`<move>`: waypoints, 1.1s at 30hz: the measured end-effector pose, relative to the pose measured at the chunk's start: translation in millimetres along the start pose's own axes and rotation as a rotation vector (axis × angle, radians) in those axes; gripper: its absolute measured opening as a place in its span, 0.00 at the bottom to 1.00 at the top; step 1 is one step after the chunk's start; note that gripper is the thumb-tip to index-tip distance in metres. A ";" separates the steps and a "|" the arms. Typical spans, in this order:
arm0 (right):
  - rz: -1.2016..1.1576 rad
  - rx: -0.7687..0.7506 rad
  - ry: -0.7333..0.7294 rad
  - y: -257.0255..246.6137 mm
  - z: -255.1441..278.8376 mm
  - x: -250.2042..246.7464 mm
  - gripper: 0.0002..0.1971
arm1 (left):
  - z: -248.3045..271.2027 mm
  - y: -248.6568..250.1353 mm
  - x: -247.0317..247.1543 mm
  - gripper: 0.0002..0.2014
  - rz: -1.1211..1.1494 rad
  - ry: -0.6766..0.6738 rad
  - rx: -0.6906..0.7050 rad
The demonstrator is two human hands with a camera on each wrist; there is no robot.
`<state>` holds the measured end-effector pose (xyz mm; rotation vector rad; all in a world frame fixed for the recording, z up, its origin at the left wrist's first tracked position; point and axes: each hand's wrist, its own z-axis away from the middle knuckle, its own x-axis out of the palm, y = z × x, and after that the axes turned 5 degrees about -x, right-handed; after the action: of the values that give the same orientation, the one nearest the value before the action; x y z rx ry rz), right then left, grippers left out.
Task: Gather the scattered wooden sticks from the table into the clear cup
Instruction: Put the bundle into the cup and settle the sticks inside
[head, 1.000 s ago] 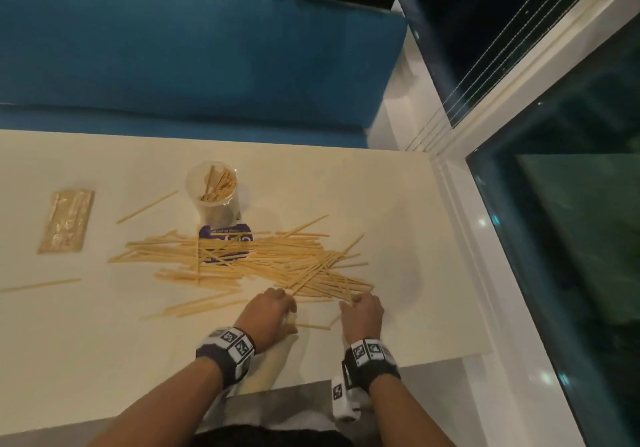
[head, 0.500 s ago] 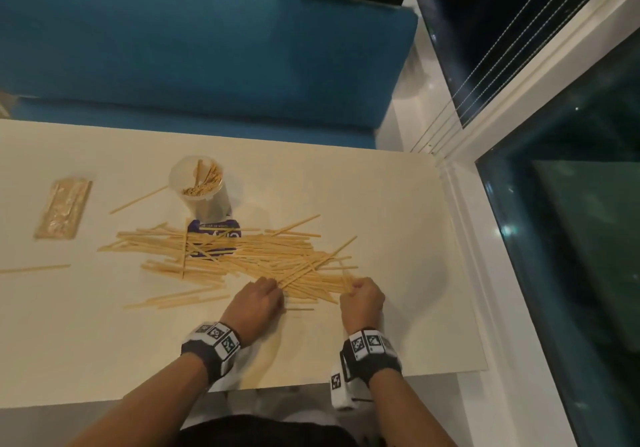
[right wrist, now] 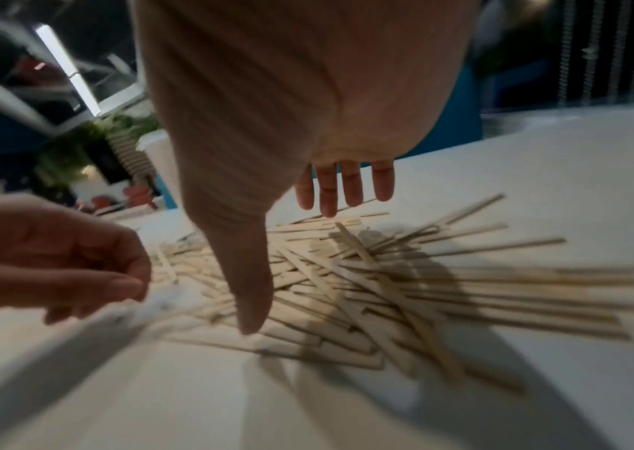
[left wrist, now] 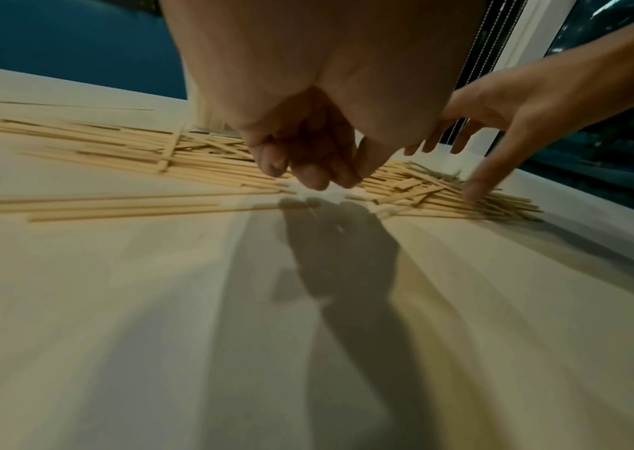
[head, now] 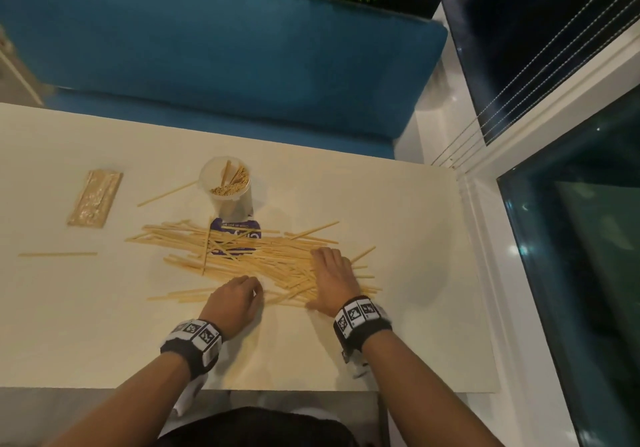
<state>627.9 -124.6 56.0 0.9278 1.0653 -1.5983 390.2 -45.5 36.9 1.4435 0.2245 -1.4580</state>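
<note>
Thin wooden sticks (head: 242,254) lie in a wide heap mid-table, also seen low in the wrist views (left wrist: 114,152) (right wrist: 442,289). Behind the heap stands the clear cup (head: 227,187), upright, with several sticks in it. My right hand (head: 327,266) (right wrist: 296,258) is spread flat over the heap's right end, fingers straight, its thumb tip touching the sticks. My left hand (head: 251,291) (left wrist: 315,176) hovers at the heap's near edge with fingers curled together. I see no stick in it.
A purple card (head: 235,233) lies under the heap by the cup. A flat wrapped packet (head: 95,197) sits at the far left. Single sticks lie apart at the left (head: 57,254) and beside the cup (head: 166,194). The table's right edge (head: 474,273) meets a window frame.
My right hand has uncurled and moved forward onto the heap. The left hand stays curled at the heap's near edge.
</note>
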 end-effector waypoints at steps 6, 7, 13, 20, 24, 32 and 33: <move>0.121 -0.081 -0.091 -2.9 -9.2 6.9 0.41 | 18.5 -29.0 -5.8 0.10 -0.050 -0.172 -0.012; 0.128 -0.104 -0.092 -4.9 -9.1 7.6 0.37 | 20.1 -34.4 -7.0 0.11 -0.043 -0.180 -0.023; 0.135 -0.152 -0.147 -24.7 -7.6 2.5 0.27 | 21.1 -54.5 -20.5 0.13 0.007 -0.193 -0.087; 0.124 -0.082 -0.216 -38.3 -8.1 -3.1 0.31 | 15.4 -61.0 -34.3 0.10 0.019 -0.201 -0.099; 0.093 0.029 -0.236 -36.4 -11.2 -13.5 0.28 | 7.6 -61.7 -43.6 0.09 0.069 -0.149 -0.084; -0.075 0.115 -0.217 -15.7 -21.4 -50.8 0.27 | -22.6 -41.6 -69.2 0.05 0.357 0.149 -0.189; -0.104 0.089 -0.222 -14.5 -23.4 -53.4 0.25 | -27.4 -33.8 -74.0 0.06 0.409 0.192 -0.236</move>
<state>628.7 -84.3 100.6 0.7419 0.9058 -1.8004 364.4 27.6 73.7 1.3415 0.1988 -0.9318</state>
